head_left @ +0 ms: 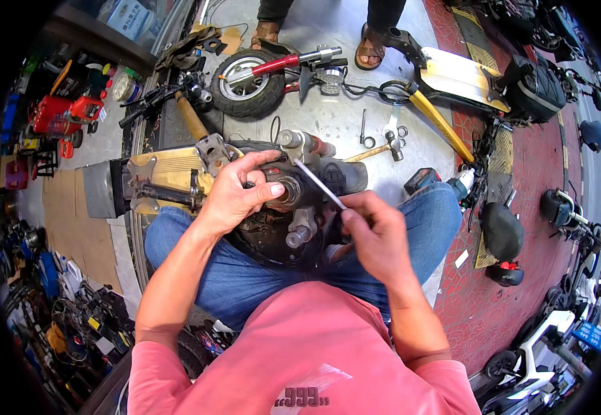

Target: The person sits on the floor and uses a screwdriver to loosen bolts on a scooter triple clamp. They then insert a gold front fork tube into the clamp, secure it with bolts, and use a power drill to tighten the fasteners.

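A partly dismantled scooter front end (290, 192), dark metal with a round hub and silver fittings, sits between my bent legs, joined to a gold deck (169, 166) on the left. My left hand (238, 190) is on the hub with its thumb pressed near the ring, index finger stretched over the top and other fingers curled, partly hidden. My right hand (370, 232) grips a thin silver metal rod (318, 180), angled up and leftward so its tip reaches near the top fitting, just right of my left index fingertip.
Beyond lie a wheel with red fork (248, 86), a hammer (394, 147), wrenches (364, 128) and a cordless tool (421, 181). Another person's sandalled feet (368, 55) stand at the top. Another gold scooter (463, 76) is upper right; clutter (72, 311) fills the left side.
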{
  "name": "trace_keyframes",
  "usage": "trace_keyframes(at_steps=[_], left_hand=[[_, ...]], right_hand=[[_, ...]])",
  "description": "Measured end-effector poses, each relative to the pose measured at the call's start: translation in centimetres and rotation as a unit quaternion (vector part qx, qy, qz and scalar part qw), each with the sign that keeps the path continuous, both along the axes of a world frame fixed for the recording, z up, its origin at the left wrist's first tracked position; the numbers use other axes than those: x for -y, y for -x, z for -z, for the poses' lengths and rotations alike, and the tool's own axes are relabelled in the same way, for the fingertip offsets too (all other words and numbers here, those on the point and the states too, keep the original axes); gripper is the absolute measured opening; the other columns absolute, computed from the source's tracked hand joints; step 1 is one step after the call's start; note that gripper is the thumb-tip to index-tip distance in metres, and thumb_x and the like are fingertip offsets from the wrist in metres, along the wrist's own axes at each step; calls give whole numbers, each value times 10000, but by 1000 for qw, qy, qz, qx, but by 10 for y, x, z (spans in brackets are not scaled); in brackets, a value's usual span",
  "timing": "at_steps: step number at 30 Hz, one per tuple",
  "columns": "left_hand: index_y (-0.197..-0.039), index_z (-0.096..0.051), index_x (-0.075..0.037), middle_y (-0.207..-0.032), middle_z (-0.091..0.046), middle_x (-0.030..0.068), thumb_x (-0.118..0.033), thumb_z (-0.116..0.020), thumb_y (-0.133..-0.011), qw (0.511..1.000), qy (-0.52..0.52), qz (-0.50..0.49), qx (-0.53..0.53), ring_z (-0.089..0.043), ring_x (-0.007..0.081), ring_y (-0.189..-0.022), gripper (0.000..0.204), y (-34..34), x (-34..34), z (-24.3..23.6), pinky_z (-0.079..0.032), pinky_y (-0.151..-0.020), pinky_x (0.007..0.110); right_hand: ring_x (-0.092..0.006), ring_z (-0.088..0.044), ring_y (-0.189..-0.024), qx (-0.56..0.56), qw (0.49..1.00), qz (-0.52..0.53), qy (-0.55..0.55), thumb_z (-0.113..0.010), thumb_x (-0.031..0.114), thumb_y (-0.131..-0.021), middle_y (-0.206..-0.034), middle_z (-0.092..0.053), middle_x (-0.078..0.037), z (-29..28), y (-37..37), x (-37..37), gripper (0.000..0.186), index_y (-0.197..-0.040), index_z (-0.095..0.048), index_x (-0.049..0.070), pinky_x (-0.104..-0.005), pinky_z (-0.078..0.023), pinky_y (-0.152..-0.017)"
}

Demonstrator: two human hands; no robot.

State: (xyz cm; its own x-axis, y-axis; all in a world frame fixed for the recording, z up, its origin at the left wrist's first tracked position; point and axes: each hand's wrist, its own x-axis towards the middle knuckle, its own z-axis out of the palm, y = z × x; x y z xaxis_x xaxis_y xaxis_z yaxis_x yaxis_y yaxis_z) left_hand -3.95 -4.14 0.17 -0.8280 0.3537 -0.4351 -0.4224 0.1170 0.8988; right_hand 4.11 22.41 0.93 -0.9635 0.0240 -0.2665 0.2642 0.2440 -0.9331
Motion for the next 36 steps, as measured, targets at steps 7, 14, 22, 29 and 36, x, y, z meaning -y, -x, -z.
trace_keyframes(at_steps=[7, 14, 22, 29, 36], left_hand=[[-1286, -668, 47, -707, -548, -74, -216, -873, -848, 996, 39, 73, -28, -507, 32, -685, 550, 10, 2, 3, -401, -689, 212], [-1245, -667, 40, -716, -577, -61, -177, -865, -852, 998, 31, 45, -12, -523, 31, -693, 491, 9, 5, 7, -408, -691, 209], [-1220, -671, 34, -715, -594, -51, -153, -851, -878, 998, 26, -23, -57, -534, 26, -726, 429, -11, 1, 15, -417, -737, 199], [-1248, -695, 32, -691, -623, -28, -138, -827, -896, 999, -6, -35, 9, -566, 47, -627, 413, -12, 0, 9, -434, -617, 214], [-1276, -705, 38, -636, -588, -35, -134, -809, -904, 995, -51, 38, 75, -524, 41, -535, 423, 9, 6, 7, -396, -532, 223]], right_hand=[[-82, -564, -609, 10, 985, -132, -108, -651, -21, -927, -658, -614, -26, -34, 29, -32, 148, -1049, -735, -13, -278, -456, -584], [-50, -528, -639, 60, 968, -219, -108, -653, -30, -928, -677, -611, 9, -29, 68, -36, 139, -1030, -747, -19, -256, -432, -587], [-56, -575, -666, 93, 962, -246, -78, -650, -42, -928, -714, -641, 6, -20, 86, -35, 143, -1027, -753, -29, -248, -459, -615], [-64, -611, -731, 143, 978, -145, 38, -665, -38, -955, -811, -688, -6, -7, 67, -31, 172, -1107, -745, -27, -232, -473, -670], [-62, -587, -754, 152, 980, -84, 92, -620, -32, -999, -846, -688, -9, -10, 22, -23, 192, -1185, -668, -21, -223, -465, -706]])
